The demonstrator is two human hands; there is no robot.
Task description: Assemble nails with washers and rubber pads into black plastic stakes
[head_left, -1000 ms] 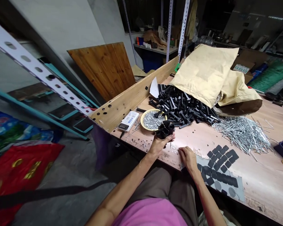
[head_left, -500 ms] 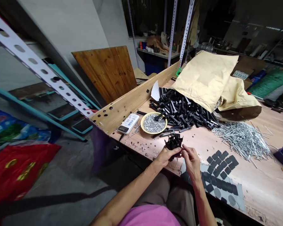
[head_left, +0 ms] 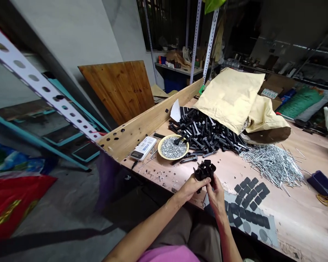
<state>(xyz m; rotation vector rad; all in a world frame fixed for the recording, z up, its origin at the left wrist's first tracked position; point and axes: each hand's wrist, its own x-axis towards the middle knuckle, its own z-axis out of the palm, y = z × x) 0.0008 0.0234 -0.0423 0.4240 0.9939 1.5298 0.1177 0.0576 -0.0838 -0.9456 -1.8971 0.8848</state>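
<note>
Both hands meet in front of me at the table's near edge. My left hand is closed round a bundle of black plastic parts, whose forked ends point up. Against the right side of that bundle, my right hand has its fingers closed on the parts; the fingertips are partly hidden. Beyond the hands lies a heap of similar black plastic parts. Left of it stands a yellow bowl full of small metal pieces, with black parts resting on its rim.
A pile of long metal pins lies right of the heap. Dark square pads cover part of a grey sheet near the front edge. A digital scale sits by the wooden side board. A paper sack covers the heap's back.
My right hand has moved in from beside the bundle to close on it. The bundle has tilted slightly, and the whole view has shifted a little.
</note>
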